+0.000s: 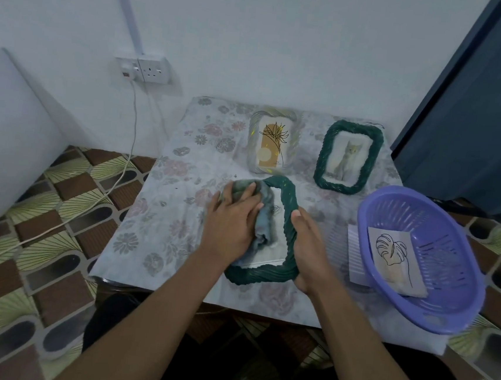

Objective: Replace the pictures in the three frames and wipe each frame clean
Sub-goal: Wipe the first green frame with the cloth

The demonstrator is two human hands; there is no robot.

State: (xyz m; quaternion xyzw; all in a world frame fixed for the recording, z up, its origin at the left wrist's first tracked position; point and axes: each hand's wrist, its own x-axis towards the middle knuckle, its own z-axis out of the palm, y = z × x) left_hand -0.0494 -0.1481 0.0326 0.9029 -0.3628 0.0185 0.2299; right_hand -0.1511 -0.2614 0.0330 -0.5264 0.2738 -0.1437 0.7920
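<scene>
Near the desk [161, 218] edge, left hand [234, 219] fingers press flat together on the cloth [266, 222], right hand [310, 254] fingers clamp the green frame [261, 275]; I fear hard rubbing slides it off.

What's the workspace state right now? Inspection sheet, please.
Surface: table under a floral cover.
Job's things: cloth lies on near green frame; pale frame and far green frame lie behind, pictures in; leaf picture in purple basket.
Clutter: white paper beside the basket.
Hands: left hand presses the cloth on the near green frame; right hand grips its right edge.
Cables: white cable runs from wall socket to the floor.
Surroundings: white wall, patterned floor tiles, dark blue panel at right.
</scene>
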